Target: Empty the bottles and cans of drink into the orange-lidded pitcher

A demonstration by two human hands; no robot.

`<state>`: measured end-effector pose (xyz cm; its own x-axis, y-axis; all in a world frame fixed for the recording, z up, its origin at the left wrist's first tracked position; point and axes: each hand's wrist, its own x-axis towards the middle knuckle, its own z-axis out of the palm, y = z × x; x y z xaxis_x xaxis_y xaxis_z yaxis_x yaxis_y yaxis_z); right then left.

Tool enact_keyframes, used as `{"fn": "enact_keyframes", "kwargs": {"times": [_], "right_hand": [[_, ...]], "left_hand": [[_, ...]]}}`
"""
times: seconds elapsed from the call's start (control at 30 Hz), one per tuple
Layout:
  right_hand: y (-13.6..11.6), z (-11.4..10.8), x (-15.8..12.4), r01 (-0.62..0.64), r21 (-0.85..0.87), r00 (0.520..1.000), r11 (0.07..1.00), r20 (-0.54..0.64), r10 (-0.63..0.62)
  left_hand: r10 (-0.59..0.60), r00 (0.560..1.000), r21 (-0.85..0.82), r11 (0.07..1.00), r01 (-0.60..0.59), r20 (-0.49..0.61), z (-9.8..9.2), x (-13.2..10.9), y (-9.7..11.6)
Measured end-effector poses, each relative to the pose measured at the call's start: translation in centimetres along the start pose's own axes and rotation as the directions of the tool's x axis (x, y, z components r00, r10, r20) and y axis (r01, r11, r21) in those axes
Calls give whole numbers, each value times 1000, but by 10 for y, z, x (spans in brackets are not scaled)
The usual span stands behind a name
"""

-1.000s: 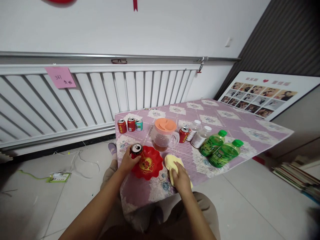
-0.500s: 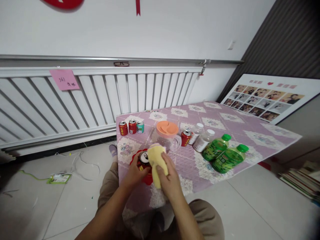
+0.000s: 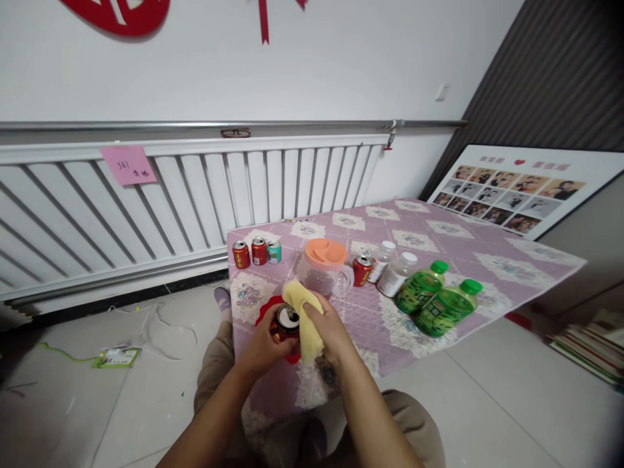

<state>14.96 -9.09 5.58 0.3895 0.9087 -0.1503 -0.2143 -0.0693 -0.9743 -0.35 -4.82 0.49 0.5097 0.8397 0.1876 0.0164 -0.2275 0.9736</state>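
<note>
My left hand (image 3: 266,342) is wrapped round a dark red drink can (image 3: 287,318) whose silver top is opened and faces up. Under the can lies a red scalloped mat (image 3: 271,305), mostly covered by my hand. A folded yellow cloth (image 3: 308,325) is gripped in my right hand (image 3: 331,327), close against the right side of the can. Just beyond the cloth stands a clear plastic pitcher (image 3: 316,278) with an orange lid (image 3: 325,253).
Two red cans (image 3: 240,255) and a teal can (image 3: 273,252) stand at the table's left corner. Right of the pitcher are another red can (image 3: 362,271), two white-capped clear bottles (image 3: 397,275) and two green-capped bottles (image 3: 446,308). A white radiator (image 3: 195,201) runs behind the patterned tablecloth (image 3: 370,338).
The can has tilted and shifted slightly right in my left hand. My right hand has turned the cloth and drawn its upper end toward the can's top. The whole view has shifted a little.
</note>
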Motion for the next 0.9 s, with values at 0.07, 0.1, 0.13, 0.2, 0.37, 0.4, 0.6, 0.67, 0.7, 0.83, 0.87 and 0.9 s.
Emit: {"fn": "enact_keyframes", "kwargs": {"times": [0.07,0.1,0.13,0.2,0.37,0.4,0.6,0.67,0.7,0.83,0.87,0.9], "right_hand": [[1,-3,4,-55,105,998,993,7,55],[3,-4,6,-70,156,998,985,10,69],[6,-6,7,-79,202,997,976,10,79],[12,-8,7,-87,260,996,962,2,90],[25,-8,-5,5,152,997,988,-77,6],[28,-7,-8,45,100,994,994,-101,-35],[50,0,-29,197,-286,952,938,-174,-253],[59,3,-34,229,-354,939,907,-164,-302],[62,5,-35,247,-367,934,897,-155,-321],[67,7,-34,271,-307,934,912,-147,-327],[65,6,-32,264,-278,939,923,-144,-312],[63,3,-30,255,-246,946,935,-139,-294]], "left_hand": [[7,1000,-33,999,-6,28,-1,-2,7],[14,999,-30,999,-14,30,-1,-2,9],[24,999,-21,1000,-23,28,0,-3,11],[35,999,-3,999,-35,16,1,-4,13],[9,999,-20,1000,-10,-46,4,-2,7],[7,998,-20,1000,-8,-69,5,0,6],[-36,980,-52,998,26,-194,8,16,7],[-33,968,-46,999,23,-247,10,21,10],[-34,962,-37,999,25,-271,11,22,11],[-44,954,-9,999,43,-297,10,23,12],[-41,958,0,999,43,-283,9,22,13],[-34,965,11,999,39,-261,7,21,15]]}}
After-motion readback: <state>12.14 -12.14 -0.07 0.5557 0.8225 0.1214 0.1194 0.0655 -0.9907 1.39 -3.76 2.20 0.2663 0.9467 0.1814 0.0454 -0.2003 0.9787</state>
